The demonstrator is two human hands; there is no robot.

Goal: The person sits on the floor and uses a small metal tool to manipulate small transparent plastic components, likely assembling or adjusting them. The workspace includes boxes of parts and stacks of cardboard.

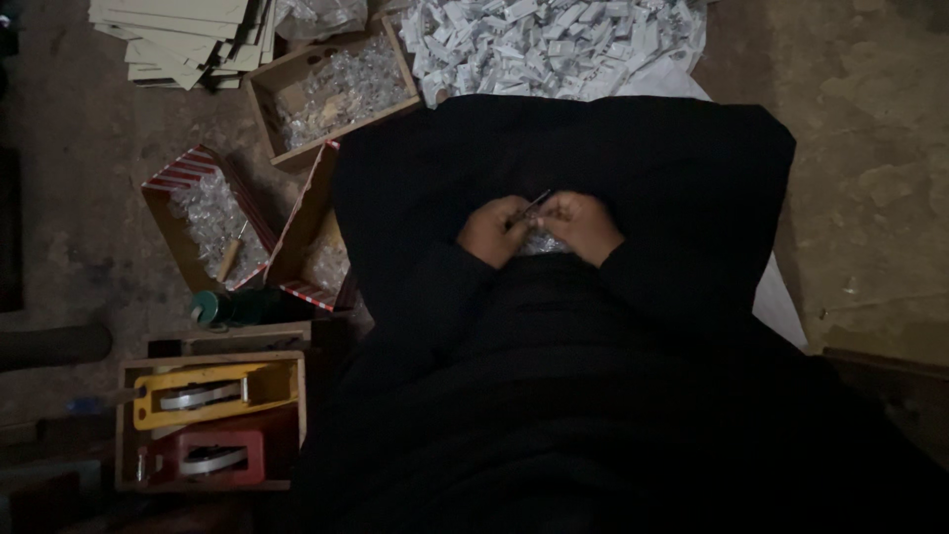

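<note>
At the far left, a wooden tray [121,425] on the floor holds a yellow tape dispenser [213,393] and a red tape dispenser [208,457] below it. Above them lies a green roll [213,309], and beside that stands an open striped carton [163,213] filled with small clear pieces, a wooden-handled tool [230,257] lying among them. Further up, a plain cardboard box [265,99] holds more clear pieces, near a stack of flat cardboard sheets [183,35]. At the top, a heap of small white packets [554,44] spreads over a white sheet.

In the middle, over a black-clothed lap, the left hand [491,232] is curled closed, its fingers pinching a thin dark rod [535,205] that slants up between both hands. Under the hands sits a small clear crinkled piece [542,243], touching both. The right hand [583,225] is closed too, fingers folded around that clear piece and meeting the left hand's fingertips.
</note>
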